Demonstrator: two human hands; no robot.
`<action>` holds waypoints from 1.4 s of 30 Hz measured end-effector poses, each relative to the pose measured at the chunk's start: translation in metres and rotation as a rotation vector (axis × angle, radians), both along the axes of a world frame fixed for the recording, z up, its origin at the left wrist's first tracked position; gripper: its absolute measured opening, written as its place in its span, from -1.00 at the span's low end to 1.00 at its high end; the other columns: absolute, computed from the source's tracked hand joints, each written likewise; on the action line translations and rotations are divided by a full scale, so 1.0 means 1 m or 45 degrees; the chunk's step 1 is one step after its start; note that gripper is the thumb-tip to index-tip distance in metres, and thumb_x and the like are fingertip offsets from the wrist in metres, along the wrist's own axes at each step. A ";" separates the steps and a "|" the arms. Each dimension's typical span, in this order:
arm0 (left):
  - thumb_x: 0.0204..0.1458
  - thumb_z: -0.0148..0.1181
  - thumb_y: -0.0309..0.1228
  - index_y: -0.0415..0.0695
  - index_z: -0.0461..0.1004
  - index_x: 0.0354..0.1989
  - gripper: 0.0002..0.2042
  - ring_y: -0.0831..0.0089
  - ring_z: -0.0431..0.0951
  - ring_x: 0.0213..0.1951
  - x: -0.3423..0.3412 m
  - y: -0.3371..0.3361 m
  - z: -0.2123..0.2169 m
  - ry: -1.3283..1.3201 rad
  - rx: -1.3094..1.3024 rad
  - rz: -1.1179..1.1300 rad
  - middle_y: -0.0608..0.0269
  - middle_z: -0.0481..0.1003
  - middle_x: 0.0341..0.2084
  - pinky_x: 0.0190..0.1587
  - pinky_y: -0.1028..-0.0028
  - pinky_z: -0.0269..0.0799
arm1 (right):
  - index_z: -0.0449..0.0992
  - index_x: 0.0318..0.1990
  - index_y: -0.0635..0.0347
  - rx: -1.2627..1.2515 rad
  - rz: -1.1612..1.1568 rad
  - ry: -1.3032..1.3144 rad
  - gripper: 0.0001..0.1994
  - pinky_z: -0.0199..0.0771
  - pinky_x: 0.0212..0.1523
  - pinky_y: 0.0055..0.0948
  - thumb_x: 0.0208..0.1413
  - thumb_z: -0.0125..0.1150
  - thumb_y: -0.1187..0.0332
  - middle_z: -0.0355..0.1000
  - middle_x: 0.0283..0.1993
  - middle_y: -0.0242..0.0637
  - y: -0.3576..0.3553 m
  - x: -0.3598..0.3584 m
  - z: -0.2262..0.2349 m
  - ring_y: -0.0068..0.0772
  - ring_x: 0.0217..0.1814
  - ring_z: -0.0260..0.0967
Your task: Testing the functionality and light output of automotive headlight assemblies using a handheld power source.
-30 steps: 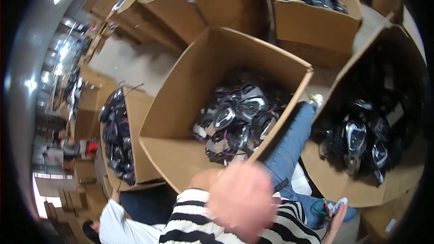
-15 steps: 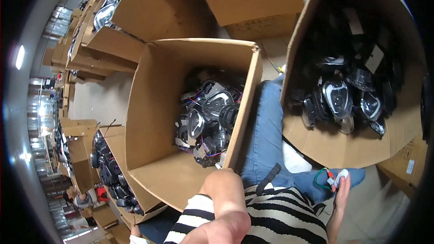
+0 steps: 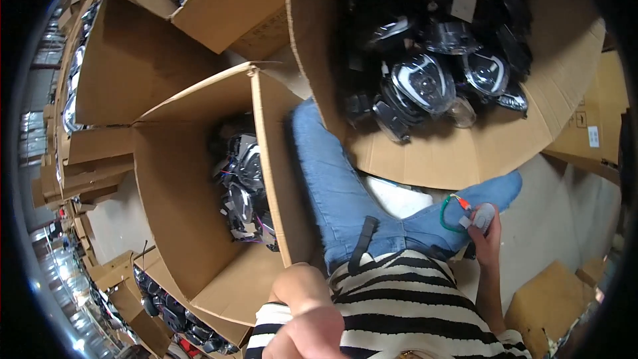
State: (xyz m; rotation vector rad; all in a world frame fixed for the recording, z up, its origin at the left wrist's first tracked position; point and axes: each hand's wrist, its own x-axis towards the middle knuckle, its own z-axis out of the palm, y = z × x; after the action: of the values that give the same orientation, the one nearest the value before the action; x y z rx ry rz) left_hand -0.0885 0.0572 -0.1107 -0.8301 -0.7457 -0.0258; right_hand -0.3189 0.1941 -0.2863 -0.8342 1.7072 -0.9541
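Observation:
My right hand is closed round a small grey-white oval piece with a ridged face. Beside that piece are an orange plug and a curved green wire. The hand is held over my right leg in blue jeans. Bent up close to the lower edge, my left arm brings my left hand near the camera. Its fingers are mostly hidden, so what it holds, if anything, does not show. Black headlights with clear lenses lie heaped in the large carton ahead of me.
To my left stands an open carton with more headlights at its bottom. Another carton of black lamps is at the lower left. Further cartons stand behind. A white object lies between my legs.
The view has turned to the right, so the cartons appear further left. My right hand has tilted and its fingers wrap more round the oval piece. My left arm stays bent up.

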 end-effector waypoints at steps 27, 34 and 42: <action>-0.27 0.09 -0.35 -0.16 0.30 -0.26 -0.67 0.18 0.34 -0.29 -0.034 0.001 -0.307 -2.975 1.998 0.535 0.05 0.25 -0.26 -0.26 0.36 0.28 | 0.17 -0.23 0.25 0.172 0.022 0.178 -0.66 0.17 -0.26 -0.51 -0.29 -0.06 0.53 0.20 -0.36 -0.23 0.003 -0.014 -0.026 -0.43 -0.34 0.16; -0.13 -0.07 -0.16 -0.31 0.31 -0.33 -0.61 0.02 0.31 -0.23 -0.047 -0.107 -0.329 -1.915 2.691 1.232 -0.13 0.31 -0.31 -0.22 0.27 0.25 | 0.17 -0.23 0.25 0.271 0.016 0.184 -0.65 0.17 -0.25 -0.49 -0.31 -0.04 0.51 0.21 -0.36 -0.20 -0.003 -0.010 -0.021 -0.40 -0.33 0.17; -0.27 0.09 -0.25 -0.19 0.33 -0.35 -0.68 0.18 0.28 -0.22 -0.060 -0.066 -0.310 -2.312 2.011 1.175 0.06 0.28 -0.28 -0.22 0.34 0.26 | 0.16 -0.20 0.27 0.216 0.050 0.283 -0.62 0.18 -0.25 -0.47 -0.31 -0.02 0.50 0.21 -0.32 -0.17 0.012 -0.015 -0.027 -0.36 -0.31 0.17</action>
State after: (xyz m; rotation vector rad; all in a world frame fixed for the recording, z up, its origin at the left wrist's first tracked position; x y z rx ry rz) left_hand -0.1483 -0.0086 -0.4212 1.4274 -2.1996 -0.5118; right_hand -0.3343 0.2062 -0.3128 -0.8834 1.9248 -0.6991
